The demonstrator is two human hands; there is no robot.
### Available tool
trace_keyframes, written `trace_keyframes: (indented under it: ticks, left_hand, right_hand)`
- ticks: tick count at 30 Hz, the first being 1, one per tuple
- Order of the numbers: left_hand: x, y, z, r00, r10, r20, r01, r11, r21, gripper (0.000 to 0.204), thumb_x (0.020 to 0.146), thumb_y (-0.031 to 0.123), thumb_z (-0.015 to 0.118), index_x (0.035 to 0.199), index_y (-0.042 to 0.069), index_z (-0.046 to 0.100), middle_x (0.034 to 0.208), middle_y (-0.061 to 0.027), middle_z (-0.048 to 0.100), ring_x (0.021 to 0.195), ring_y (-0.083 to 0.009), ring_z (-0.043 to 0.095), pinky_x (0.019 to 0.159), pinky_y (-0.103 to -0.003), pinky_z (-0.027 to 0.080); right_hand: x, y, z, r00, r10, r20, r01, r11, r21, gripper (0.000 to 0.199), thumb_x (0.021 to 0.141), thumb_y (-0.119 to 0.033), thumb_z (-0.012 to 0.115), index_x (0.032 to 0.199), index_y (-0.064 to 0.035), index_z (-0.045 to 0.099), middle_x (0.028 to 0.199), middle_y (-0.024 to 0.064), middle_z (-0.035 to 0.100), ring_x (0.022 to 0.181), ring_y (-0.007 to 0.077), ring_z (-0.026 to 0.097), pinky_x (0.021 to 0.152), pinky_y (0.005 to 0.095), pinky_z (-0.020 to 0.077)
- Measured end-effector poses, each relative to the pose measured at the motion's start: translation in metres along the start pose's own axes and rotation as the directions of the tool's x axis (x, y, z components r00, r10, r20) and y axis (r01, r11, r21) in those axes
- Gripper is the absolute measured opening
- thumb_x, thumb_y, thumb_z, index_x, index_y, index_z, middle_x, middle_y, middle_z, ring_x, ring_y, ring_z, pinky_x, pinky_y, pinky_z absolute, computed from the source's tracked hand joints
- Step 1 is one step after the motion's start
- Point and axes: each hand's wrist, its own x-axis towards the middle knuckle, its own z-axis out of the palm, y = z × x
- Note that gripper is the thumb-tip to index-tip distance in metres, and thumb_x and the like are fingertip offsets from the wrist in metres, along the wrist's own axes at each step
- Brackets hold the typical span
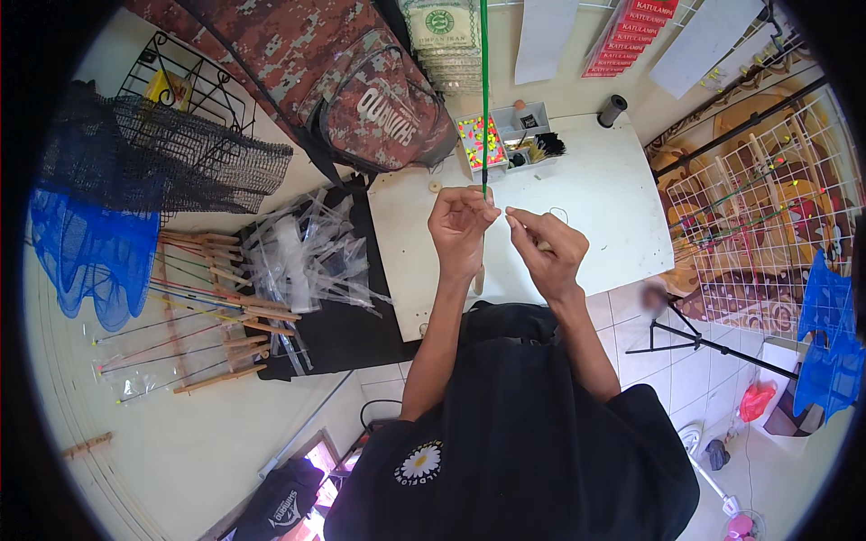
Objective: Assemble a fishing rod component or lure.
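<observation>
My left hand (457,233) is closed around a thin green rod (485,90), which stands out away from me past the table's far side. A short piece of pale wooden handle (479,279) shows beside my left wrist, in line with the rod. Just to the right, my right hand (550,252) has its fingers curled in a pinch, its fingertips close to those of the left hand. Whatever lies between those fingertips is too small to make out. Both hands are above the white table (595,180).
At the table's back are a box of bright small beads (478,144) and a grey compartment tray (532,144). A dark cylinder (612,110) stands to their right. Leftward lie clear plastic sleeves (307,261), several wooden-handled rods (262,316) and a camouflage bag (383,104). A black tripod (686,335) stands right.
</observation>
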Motion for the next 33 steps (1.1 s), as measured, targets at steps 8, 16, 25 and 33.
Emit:
trace_keyframes:
  ticks: [8,16,25,33]
  left_hand:
    - [0.001,0.001,0.0,0.997,0.031,0.064,-0.034,0.999,0.033,0.03,0.082,0.003,0.073,0.103,0.004,0.052,0.083,-0.0035,0.06,0.088,-0.0198,0.054,0.077,-0.032,0.045]
    - [0.004,0.002,0.001,0.995,0.011,0.101,0.002,0.991,-0.132,0.027,0.087,0.002,0.068,0.109,0.003,0.051,0.083,-0.0037,0.059,0.082,-0.0146,0.055,0.081,-0.031,0.045]
    - [0.005,0.003,0.0,0.997,0.001,0.074,0.009,0.992,-0.127,0.035,0.087,0.009,0.069,0.115,0.007,0.047,0.077,-0.0014,0.055,0.085,-0.0205,0.05,0.072,-0.032,0.039]
    - [0.004,0.003,0.003,0.998,-0.011,0.062,0.021,0.985,-0.169,0.025,0.091,0.005,0.063,0.11,0.004,0.047,0.083,-0.0049,0.057,0.084,-0.0171,0.052,0.076,-0.032,0.042]
  right_hand:
    - [0.008,-0.005,-0.009,0.966,0.153,0.21,-0.16,0.987,0.017,0.022,0.08,-0.009,0.074,0.101,-0.0072,0.072,0.072,0.007,0.065,0.054,0.0114,0.054,0.05,0.0274,0.041]
    - [0.019,-0.002,-0.031,0.935,0.154,0.319,-0.187,0.979,0.076,0.064,0.075,-0.007,0.072,0.133,-0.0057,0.044,0.116,0.0117,0.05,0.078,0.0167,0.054,0.069,0.0299,0.0456]
    - [0.035,-0.018,-0.04,0.898,0.266,0.349,-0.408,0.801,0.438,0.051,0.08,0.011,0.062,0.122,-0.0023,0.036,0.102,0.0086,0.05,0.099,0.0171,0.06,0.088,0.0297,0.0478]
    - [0.03,-0.009,-0.02,0.888,0.3,0.348,-0.448,0.729,0.517,0.033,0.081,0.0,0.073,0.109,0.0039,0.055,0.103,0.0103,0.064,0.096,0.0152,0.063,0.087,0.0286,0.0489]
